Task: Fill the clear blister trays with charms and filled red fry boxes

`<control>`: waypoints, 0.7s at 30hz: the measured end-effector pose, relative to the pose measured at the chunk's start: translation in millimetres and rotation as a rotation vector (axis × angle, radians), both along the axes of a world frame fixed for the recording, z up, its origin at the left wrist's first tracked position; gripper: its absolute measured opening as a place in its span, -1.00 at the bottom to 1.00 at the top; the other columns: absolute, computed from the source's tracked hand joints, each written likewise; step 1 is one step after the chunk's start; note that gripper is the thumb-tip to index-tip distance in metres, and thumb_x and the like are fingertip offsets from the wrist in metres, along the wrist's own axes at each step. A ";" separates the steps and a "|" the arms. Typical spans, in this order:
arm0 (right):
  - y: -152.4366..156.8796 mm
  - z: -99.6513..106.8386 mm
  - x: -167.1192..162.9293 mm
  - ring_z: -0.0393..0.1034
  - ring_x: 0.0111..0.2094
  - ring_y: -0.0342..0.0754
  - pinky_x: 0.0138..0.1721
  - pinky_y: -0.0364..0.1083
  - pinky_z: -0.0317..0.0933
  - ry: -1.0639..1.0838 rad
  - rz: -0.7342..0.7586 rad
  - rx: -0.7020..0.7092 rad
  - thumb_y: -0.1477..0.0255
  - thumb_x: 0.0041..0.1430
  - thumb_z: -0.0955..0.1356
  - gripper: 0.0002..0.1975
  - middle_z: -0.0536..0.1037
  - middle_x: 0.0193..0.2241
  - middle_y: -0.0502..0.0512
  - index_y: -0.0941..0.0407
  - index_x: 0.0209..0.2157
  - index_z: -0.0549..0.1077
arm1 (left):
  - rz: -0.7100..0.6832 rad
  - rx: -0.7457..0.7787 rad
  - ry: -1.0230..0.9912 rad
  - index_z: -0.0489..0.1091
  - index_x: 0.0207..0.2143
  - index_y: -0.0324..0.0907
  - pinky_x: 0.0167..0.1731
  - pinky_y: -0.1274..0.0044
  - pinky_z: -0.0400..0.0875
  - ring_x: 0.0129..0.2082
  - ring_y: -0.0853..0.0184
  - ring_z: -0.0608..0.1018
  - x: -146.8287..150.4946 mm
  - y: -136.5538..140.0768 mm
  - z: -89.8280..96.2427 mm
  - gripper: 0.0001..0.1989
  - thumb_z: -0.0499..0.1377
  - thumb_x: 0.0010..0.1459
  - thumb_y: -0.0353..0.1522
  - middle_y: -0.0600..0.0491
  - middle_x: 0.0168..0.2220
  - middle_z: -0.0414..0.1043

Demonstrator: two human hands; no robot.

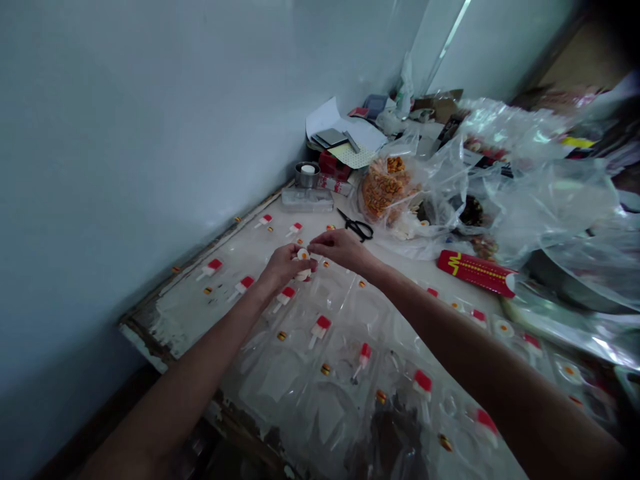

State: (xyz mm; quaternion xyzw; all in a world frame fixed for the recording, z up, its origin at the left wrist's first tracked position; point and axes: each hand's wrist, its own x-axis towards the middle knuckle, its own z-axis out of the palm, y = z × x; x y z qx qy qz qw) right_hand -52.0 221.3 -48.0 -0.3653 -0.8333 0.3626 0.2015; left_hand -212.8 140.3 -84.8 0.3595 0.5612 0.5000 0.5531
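My left hand (pixel 286 265) is closed around a small bunch of white discs with orange-yellow centres, like toy fried eggs (pixel 303 254). The top one faces up between its fingers. Just to the right, my right hand (pixel 344 248) has its fingertips pinched together, close beside the eggs; whatever is in the pinch is too small to make out. Below both hands lie clear plastic blister trays (pixel 287 373). In their hollows sit small red-and-white pieces (pixel 321 325) and tiny toy burgers (pixel 283 335). More egg discs (pixel 504 328) rest in hollows at the right.
Black scissors (pixel 359 227) lie beyond my right hand. Behind them stands a clear bag of orange pieces (pixel 387 190). A red fries carton (pixel 477 272) and crumpled plastic bags (pixel 555 200) crowd the right side. A wall (pixel 150 133) borders the table at left.
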 end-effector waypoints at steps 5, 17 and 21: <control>4.0 -10.5 -19.9 0.33 -0.53 -0.21 -0.54 -0.24 0.10 0.056 0.025 -0.137 0.45 -0.08 0.51 -0.90 0.51 -0.60 -0.07 0.16 -0.49 0.55 | -0.019 -0.061 0.187 0.35 -0.40 -0.19 -0.58 0.53 0.38 -0.54 0.26 0.57 1.3 4.3 -0.6 -0.56 0.53 -0.25 -0.34 0.03 -0.54 0.49; 89.8 -48.3 -55.5 0.47 -0.60 -0.12 -0.51 -0.19 0.39 0.151 -0.468 -0.377 0.59 -0.07 0.52 -0.83 0.53 -0.64 0.03 0.18 -0.52 0.46 | 0.130 -0.088 -0.325 0.46 -0.26 -0.25 -0.14 0.41 0.53 -0.26 0.28 0.63 -68.1 3.0 -0.8 -0.79 0.26 0.02 -0.60 -0.09 -0.25 0.59; 95.1 -60.7 -59.3 0.40 -0.65 -0.14 -0.54 -0.20 0.26 0.039 -0.484 -0.225 0.50 -0.06 0.52 -0.85 0.49 -0.71 0.00 0.18 -0.58 0.50 | 0.173 -0.063 -0.419 0.45 -0.21 -0.26 -0.16 0.43 0.52 -0.25 0.28 0.63 -73.4 4.1 -6.8 -0.73 0.34 0.00 -0.57 -0.12 -0.21 0.59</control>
